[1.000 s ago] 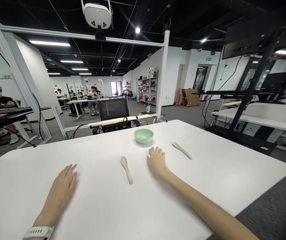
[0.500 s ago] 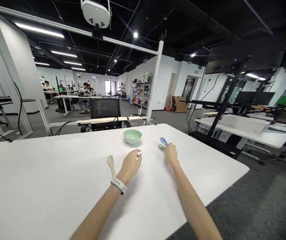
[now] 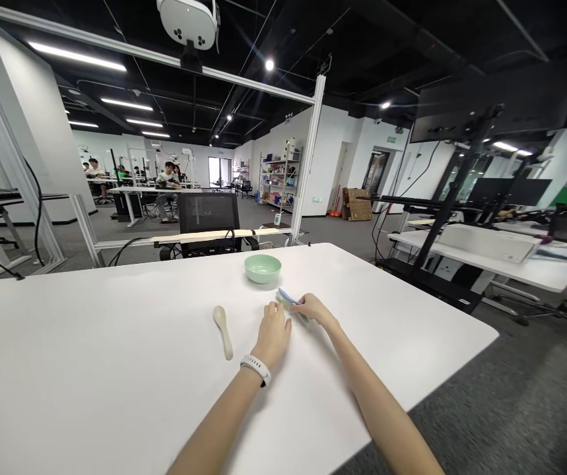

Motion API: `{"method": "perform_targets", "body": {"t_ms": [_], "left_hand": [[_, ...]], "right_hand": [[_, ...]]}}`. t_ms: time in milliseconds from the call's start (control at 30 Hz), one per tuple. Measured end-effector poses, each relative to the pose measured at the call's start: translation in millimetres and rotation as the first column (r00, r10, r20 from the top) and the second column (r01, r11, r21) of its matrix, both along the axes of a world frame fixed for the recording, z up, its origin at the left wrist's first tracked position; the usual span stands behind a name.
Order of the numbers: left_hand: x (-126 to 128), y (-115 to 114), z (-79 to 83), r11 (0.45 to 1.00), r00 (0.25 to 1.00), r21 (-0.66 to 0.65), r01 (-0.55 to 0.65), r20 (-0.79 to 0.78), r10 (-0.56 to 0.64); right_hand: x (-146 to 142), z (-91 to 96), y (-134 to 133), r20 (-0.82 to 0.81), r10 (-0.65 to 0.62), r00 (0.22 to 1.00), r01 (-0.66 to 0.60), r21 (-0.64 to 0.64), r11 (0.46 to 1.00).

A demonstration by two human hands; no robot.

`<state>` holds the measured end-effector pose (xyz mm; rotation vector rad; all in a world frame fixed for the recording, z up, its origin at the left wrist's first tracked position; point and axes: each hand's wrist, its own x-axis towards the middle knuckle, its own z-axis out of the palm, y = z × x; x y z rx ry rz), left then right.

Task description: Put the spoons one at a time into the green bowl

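On the white table [image 3: 90,369], my right hand [image 3: 317,310] is closed on a blue spoon and a green spoon [image 3: 286,299] held together, their bowls poking out to the left. My left hand [image 3: 273,333], with a white watch on the wrist, reaches in beside them, fingers curled at the spoon ends; whether it grips them I cannot tell. A beige spoon [image 3: 223,322] lies flat to the left of my left hand. A pale green bowl [image 3: 262,268] stands just behind the hands.
A black office chair [image 3: 208,214] and a metal frame post [image 3: 307,158] stand behind the table's far edge. The table's right edge drops to grey carpet, with another white desk and black stands [image 3: 481,244] beyond. People sit at desks far back on the left.
My right hand has brought the blue and green spoons left, nearer to me and in front of the bowl. My left hand has reached across past the beige spoon to meet them.
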<state>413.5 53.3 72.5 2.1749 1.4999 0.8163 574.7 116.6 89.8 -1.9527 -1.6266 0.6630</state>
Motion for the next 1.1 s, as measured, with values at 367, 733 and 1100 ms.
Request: {"method": "perform_targets", "body": {"t_ms": [367,733,1100], "left_hand": [[7,10,-20.4,0.997,0.986,0.056,0.050,-0.162,-0.040],[14,7,-26.9,0.998,0.976,0.062,0.030,-0.219,-0.016],[14,3,-27.3,0.995,0.968,0.074,0.060,-0.246,-0.040]], "right_hand": [[27,0.9,4,-0.113,0.045,0.993,-0.052,-0.053,0.997],[93,-26.3,27,0.026,-0.268,0.963,0.248,0.298,0.922],[98,-46.5,33,0.017,-0.361,0.932,0.332,0.355,0.874]]}}
